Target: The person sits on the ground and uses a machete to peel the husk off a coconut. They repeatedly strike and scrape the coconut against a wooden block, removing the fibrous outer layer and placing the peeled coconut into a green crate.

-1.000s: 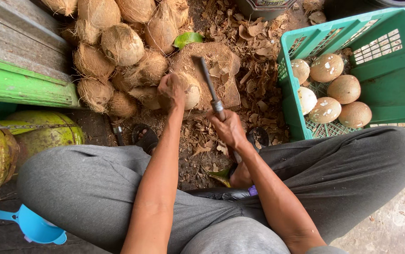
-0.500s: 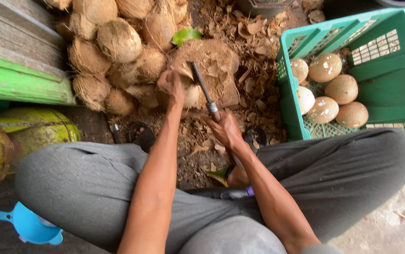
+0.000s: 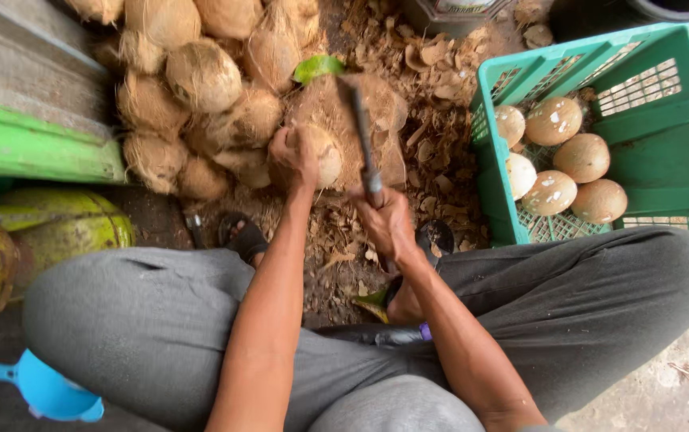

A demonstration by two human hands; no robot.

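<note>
I see the coconut [image 3: 324,154] sitting on a wooden block [image 3: 384,112] near the middle of the view, just ahead of the person's knees. It is roundish, pale and fibrous, so I cannot make out a clear long axis or which end points where. The left hand [image 3: 295,154] cups it from the near-left side, fingers curled around its top and pressed against the husk.

The right hand [image 3: 384,224] is wrapped tight around the handle of a knife [image 3: 363,136], fist fully closed. The blade's long axis runs almost straight away from the person, tilted slightly left, its tip pointing toward the far side of the block. The blade lies just right of the coconut; I cannot tell whether it touches.

Left of the block, a heap of husked coconuts [image 3: 200,76] is piled against a green board [image 3: 32,148]. Husk chips [image 3: 440,160] litter the ground around the block. To the right stands a green crate [image 3: 664,152] holding six peeled nuts [image 3: 583,158]. Grey trousers [image 3: 144,320] cover the crossed legs below, and a blue scoop [image 3: 48,390] lies at the lower left.
</note>
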